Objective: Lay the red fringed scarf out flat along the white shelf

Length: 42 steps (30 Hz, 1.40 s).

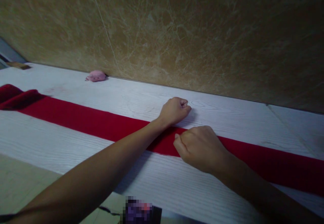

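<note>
A long strip of red cloth (83, 118) runs across the white wood-grain table (131, 97), bunched in folds at its left end and flat along the rest. My left hand (174, 110) is curled into a fist just past the strip's far edge, its forearm crossing above the cloth. Closer to me, my right hand (201, 148) is also closed, over the red cloth to the right of the left wrist. Whatever either hand may hold inside its curled fingers is hidden.
A small pink cloth-like item (96, 76) lies by the base of the brown marbled wall (162, 31). At the far left is a brown block (19, 65). A pixelated dark object (138, 212) shows at the table's near edge, with pale floor (22, 183) at lower left.
</note>
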Tool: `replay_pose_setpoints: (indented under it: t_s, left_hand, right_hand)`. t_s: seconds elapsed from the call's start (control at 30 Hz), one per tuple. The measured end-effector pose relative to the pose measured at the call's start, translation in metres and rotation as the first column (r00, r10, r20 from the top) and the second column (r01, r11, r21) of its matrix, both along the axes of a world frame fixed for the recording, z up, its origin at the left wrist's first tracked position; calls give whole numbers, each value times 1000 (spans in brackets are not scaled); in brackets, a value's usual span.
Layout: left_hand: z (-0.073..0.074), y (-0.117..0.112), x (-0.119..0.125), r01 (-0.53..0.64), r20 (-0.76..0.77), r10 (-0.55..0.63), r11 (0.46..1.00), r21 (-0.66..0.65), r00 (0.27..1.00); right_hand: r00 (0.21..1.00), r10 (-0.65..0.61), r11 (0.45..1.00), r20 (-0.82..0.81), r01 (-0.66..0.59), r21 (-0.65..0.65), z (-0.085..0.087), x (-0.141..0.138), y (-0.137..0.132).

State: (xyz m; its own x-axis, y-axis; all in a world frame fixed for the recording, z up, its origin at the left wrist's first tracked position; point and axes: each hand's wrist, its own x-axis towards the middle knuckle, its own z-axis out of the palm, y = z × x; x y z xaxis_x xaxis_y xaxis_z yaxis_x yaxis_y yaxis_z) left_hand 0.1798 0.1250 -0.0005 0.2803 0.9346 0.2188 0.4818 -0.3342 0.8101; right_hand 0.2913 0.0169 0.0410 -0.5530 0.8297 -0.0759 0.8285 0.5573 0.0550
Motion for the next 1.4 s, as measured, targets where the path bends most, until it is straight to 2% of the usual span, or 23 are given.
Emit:
replay_pose_setpoints:
  t_s: [0.07,0.13,0.37,0.47,0.6,0.73,0.83,0.93,1.03,1.1,1.2,1.3,1.4]
  left_hand:
    - [0,0,0,-6,0,6,1000,-3,1000]
    - [0,-1,1,-10,2,10,1000,-6,1000]
    - [0,-1,0,-9,5,9,1000,-6,1000]
    - [0,0,0,-6,1,6,1000,-8,1000]
    - [1,-1,0,-15,4,15,1000,-5,1000]
    - [2,-1,0,-6,7,6,1000,-2,1000]
    - [1,-1,0,-12,13,12,1000,-1,1000]
    - [-1,-1,0,-20,15,20,1000,9,1000]
    - [-2,0,0,-18,23,17,1000,13,1000]
    - [0,0,0,-19,59,18,1000,12,998]
    - [8,-4,0,25,187,-33,999,43,982]
    - [17,-11,1,120,304,-138,990,78,943]
    - [25,-19,3,192,349,-193,981,39,917]
  right_hand:
    - [994,56,995,96,-47,-91,2,-2,-1]
    - [991,73,990,111,-58,-132,2,-2,-3]
    - [994,-91,996,-62,90,-6,1,4,-3]
    - [998,-57,998,-25,57,-11,0,5,-1]
    - [996,20,994,89,-11,-109,-2,5,0]
    - [997,-31,993,76,39,-109,-1,6,1]
    - [998,-6,990,66,15,-138,2,6,2]
    - [1000,-10,986,26,14,-166,3,8,5]
    - [983,-115,973,-143,83,-215,2,17,11]
    - [914,-214,950,-344,112,-291,3,25,15]
    - [697,-292,933,-655,55,-357,5,36,18]
    - [508,-247,951,-825,-39,-308,6,41,18]
    - [439,-150,974,-886,-91,-210,3,40,18]
